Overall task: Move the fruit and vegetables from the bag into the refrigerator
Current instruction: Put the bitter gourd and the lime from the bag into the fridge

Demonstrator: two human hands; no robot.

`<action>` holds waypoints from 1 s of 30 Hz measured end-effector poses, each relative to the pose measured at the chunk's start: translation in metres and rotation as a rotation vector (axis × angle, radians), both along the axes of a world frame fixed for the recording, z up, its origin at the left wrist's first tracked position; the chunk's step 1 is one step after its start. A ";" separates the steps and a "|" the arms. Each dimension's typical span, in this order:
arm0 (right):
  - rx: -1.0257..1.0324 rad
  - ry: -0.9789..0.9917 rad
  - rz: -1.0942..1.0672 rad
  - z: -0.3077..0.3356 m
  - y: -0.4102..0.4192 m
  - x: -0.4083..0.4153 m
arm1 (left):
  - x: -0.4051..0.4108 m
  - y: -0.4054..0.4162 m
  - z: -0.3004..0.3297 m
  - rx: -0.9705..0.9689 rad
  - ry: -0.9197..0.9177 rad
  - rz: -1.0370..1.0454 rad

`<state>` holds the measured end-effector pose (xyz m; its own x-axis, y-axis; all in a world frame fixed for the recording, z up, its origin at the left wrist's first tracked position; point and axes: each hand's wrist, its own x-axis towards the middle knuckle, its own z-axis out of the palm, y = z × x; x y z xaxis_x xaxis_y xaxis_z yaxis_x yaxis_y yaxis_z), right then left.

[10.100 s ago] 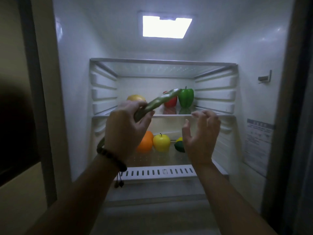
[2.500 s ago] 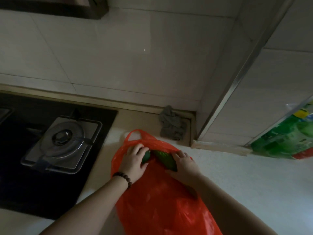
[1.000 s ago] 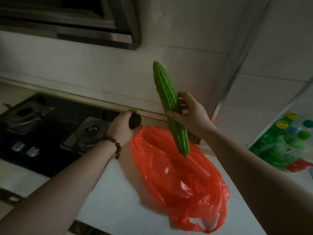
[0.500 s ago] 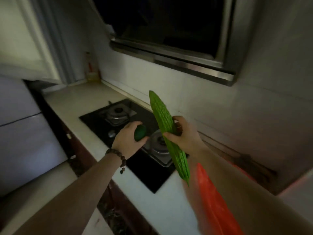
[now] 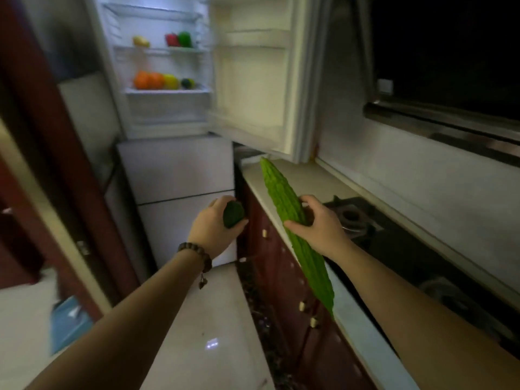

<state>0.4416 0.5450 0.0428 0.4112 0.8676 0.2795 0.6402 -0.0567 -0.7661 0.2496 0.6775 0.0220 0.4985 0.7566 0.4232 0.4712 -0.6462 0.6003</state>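
Observation:
My right hand (image 5: 318, 225) grips a long bumpy green bitter gourd (image 5: 284, 201) around its middle, held slanted with its tip up toward the fridge. My left hand (image 5: 213, 229) is closed around a small dark green round fruit (image 5: 233, 213). The refrigerator (image 5: 163, 80) stands ahead at upper left, lit inside, with its upper door (image 5: 253, 74) swung open to the right. A yellow fruit, a red pepper and a green pepper (image 5: 184, 39) sit on one shelf; oranges (image 5: 147, 80), a yellow apple and a dark fruit sit on the shelf below. The bag is out of view.
A white counter (image 5: 306, 181) with dark red cabinet fronts (image 5: 281, 266) runs along my right, carrying a black gas hob (image 5: 354, 218). A dark window (image 5: 450, 52) is above it. A dark red door frame (image 5: 56, 153) stands at left. The pale floor (image 5: 202, 327) leads toward the fridge.
I have turned left from the counter and bag toward the fridge, which has come into view. Both hands still hold the same two vegetables, carried lower and pointing at the fridge.

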 end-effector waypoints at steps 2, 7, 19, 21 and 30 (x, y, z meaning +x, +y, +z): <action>0.012 -0.010 0.035 0.001 0.038 -0.021 | -0.026 0.028 0.005 0.008 -0.022 0.062; 0.006 -0.005 0.128 0.003 0.127 -0.055 | -0.070 0.095 0.009 0.036 -0.031 0.170; 0.059 0.019 0.231 0.018 0.370 -0.031 | -0.076 0.298 0.025 0.076 -0.041 0.335; 0.082 0.039 0.236 0.028 0.415 -0.022 | -0.065 0.337 0.037 0.078 -0.048 0.342; 0.083 0.056 0.315 0.056 0.568 -0.004 | -0.045 0.483 0.068 0.106 -0.061 0.382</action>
